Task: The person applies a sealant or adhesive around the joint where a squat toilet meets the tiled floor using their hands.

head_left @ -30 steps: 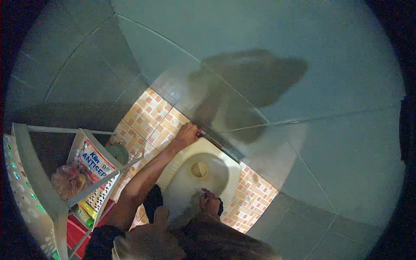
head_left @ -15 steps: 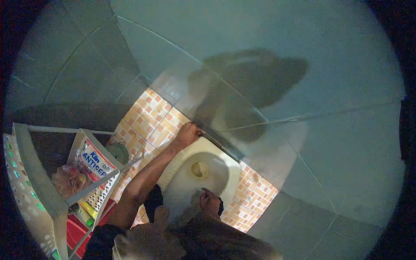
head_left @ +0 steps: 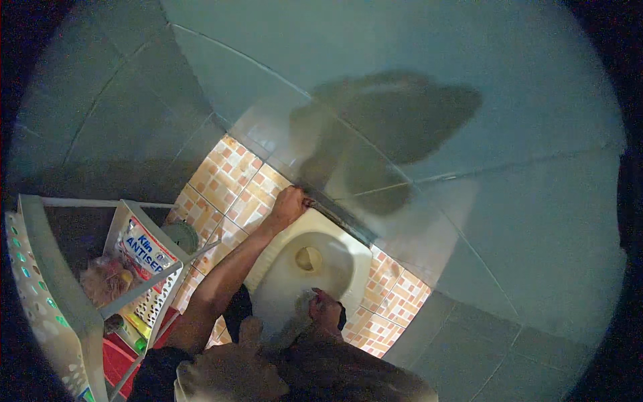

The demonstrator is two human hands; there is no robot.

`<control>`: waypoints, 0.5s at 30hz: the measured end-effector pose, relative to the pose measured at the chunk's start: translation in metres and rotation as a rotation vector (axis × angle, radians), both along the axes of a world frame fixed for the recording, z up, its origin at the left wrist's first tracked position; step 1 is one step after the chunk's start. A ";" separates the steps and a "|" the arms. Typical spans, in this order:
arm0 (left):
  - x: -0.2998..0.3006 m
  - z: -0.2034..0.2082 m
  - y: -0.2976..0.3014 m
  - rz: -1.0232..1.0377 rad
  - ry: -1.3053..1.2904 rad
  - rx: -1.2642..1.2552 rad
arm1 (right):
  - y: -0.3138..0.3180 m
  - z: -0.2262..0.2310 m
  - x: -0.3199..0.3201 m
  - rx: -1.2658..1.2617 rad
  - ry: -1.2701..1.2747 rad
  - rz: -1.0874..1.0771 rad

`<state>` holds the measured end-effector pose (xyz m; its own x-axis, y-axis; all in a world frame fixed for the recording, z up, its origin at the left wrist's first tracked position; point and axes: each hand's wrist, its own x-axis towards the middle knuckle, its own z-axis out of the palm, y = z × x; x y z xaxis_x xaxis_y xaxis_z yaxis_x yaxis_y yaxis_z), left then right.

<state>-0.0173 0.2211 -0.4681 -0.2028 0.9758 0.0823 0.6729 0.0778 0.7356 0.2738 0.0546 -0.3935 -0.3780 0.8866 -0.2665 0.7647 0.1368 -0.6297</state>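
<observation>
A cream squat toilet [head_left: 271,258] is set in the floor in front of me, with a round drain hole [head_left: 309,259] at the far end of its bowl. At its far left corner, against a dark strip along the wall, rests my left hand [head_left: 290,204]. Its fingers are curled in; whatever is under them is hidden. My right hand [head_left: 325,310] is low over the bowl's right side, fingers bent around something pale that I cannot make out. Whitish, cloudy wetness covers the bowl's surface near it.
On the left stands a white perforated plastic rack [head_left: 63,295] holding a red-and-white packet [head_left: 144,249], a crumpled clear bag [head_left: 107,278] and a yellow tube with a green cap [head_left: 139,333]. Tiled walls rise ahead and left; orange mosaic tiles [head_left: 221,174] surround the toilet.
My right hand has shifted slightly within the bowl, its fingers more curled over the pale thing. The left hand stays at the toilet's far corner.
</observation>
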 end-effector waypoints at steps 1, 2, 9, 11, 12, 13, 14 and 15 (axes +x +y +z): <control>0.000 0.008 0.002 -0.010 0.060 -0.121 | -0.006 -0.022 0.010 0.000 -0.043 -0.013; -0.002 0.009 0.001 -0.013 0.124 -0.243 | -0.008 -0.029 0.012 -0.006 -0.044 -0.017; -0.007 0.018 -0.006 0.051 -0.011 -0.063 | -0.006 -0.027 0.010 0.047 -0.070 0.045; -0.013 0.004 -0.012 0.069 -0.050 -0.071 | -0.007 -0.027 0.005 0.058 -0.066 0.074; -0.017 -0.004 -0.017 0.083 -0.094 -0.077 | -0.009 -0.029 0.001 0.058 -0.044 0.062; -0.015 0.001 -0.017 0.074 -0.101 -0.074 | -0.010 -0.032 0.004 0.062 -0.038 0.034; -0.010 0.016 -0.015 0.067 0.057 -0.100 | -0.010 -0.033 0.011 0.070 -0.051 0.018; -0.006 0.032 -0.015 0.060 0.216 -0.124 | -0.011 -0.033 0.018 0.077 -0.003 -0.001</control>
<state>-0.0234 0.2058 -0.4362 -0.2518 0.9677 0.0104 0.8047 0.2034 0.5578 0.2921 0.0440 -0.4270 -0.3767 0.9048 -0.1986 0.7664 0.1840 -0.6154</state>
